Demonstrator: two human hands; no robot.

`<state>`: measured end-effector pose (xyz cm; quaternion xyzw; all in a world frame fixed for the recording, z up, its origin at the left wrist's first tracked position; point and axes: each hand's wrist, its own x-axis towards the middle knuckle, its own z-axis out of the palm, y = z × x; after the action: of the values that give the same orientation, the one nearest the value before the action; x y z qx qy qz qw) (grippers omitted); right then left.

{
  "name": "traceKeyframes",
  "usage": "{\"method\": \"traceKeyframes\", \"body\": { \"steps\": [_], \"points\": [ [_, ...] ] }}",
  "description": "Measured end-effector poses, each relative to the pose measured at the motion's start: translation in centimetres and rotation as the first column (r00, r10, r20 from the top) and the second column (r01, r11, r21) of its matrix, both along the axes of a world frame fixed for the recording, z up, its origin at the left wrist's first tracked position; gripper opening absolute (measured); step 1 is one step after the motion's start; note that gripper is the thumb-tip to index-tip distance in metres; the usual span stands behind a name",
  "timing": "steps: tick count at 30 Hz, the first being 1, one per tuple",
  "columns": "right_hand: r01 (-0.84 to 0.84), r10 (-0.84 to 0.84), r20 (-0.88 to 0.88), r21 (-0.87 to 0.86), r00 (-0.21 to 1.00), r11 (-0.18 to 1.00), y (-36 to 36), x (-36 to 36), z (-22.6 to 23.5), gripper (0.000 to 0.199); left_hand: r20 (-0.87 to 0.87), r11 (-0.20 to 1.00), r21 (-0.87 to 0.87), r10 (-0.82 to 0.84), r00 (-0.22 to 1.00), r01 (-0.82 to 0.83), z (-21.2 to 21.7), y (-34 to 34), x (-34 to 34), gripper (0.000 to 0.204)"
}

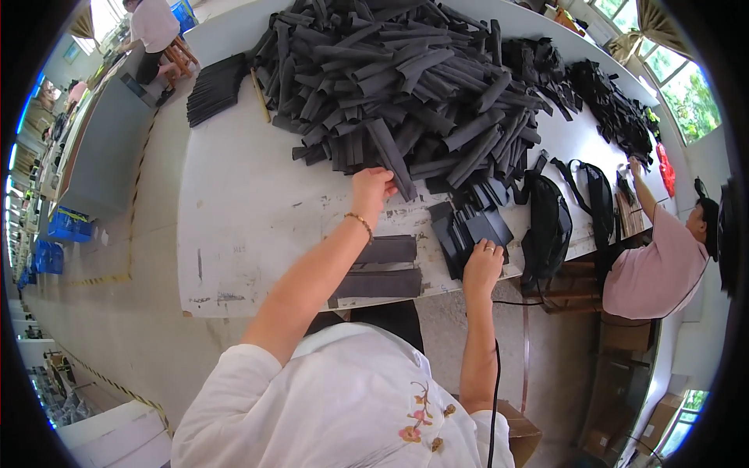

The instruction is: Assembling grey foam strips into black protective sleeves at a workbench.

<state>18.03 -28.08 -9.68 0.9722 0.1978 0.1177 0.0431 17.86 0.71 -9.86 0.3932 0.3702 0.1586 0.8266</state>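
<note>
I looked down on a long white worktable (250, 210) in a workshop with a grey floor, and windows showed at the upper right. A large heap of dark grey fabric strips (390, 78) covered the far half of the table, with a neat small stack of dark strips (214, 90) lying apart at its left. My left hand (370, 189) was stretched to the near edge of the heap, and its fingers were closed around the end of one long dark strip (394, 162) that stuck out from the heap. My right hand (482, 269) rested flat at the table edge, fingers loosely spread, on a bundle of black folded pieces (472, 232); I could not tell if it truly gripped them. Between my arms lay two flat dark pieces (382, 267), one behind the other. Just beside the bundle stood black bags with straps (550, 226), which hid the table edge there. More tangled black material (612, 109) lay farther right, hard to make out. A person in a pink shirt (655, 269) reached up to the table at the right, partly cut off by the rim.
</note>
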Motion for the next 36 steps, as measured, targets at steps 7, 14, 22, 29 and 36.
{"method": "traceKeyframes", "body": {
  "steps": [7,14,22,29,36],
  "points": [
    [-0.045,0.023,0.067,0.344,0.997,0.938,-0.7,0.5,2.4,0.02,0.141,1.0,0.025,0.0,0.99,-0.004,2.5,0.3,-2.8,0.018],
    [0.264,0.373,-0.307,0.951,0.875,0.164,4.4,-3.0,6.8,0.024,0.138,0.951,-0.307,-0.002,0.99,0.045,4.5,1.0,-7.0,0.013],
    [-0.14,0.557,-0.12,0.905,0.822,0.402,6.6,-6.4,9.9,0.027,0.223,0.906,-0.415,0.007,0.975,0.088,6.6,1.8,-11.0,0.013],
    [0.023,0.542,-0.233,0.93,0.807,0.366,8.2,-8.0,12.6,0.034,0.352,0.963,-0.214,-0.077,0.933,0.161,8.1,2.0,-12.6,0.023],
    [-0.102,0.617,-0.148,0.931,0.773,0.351,8.9,-7.8,12.8,0.029,0.353,0.969,-0.136,-0.148,0.924,0.207,8.6,1.7,-13.0,0.023]
  ]
}}
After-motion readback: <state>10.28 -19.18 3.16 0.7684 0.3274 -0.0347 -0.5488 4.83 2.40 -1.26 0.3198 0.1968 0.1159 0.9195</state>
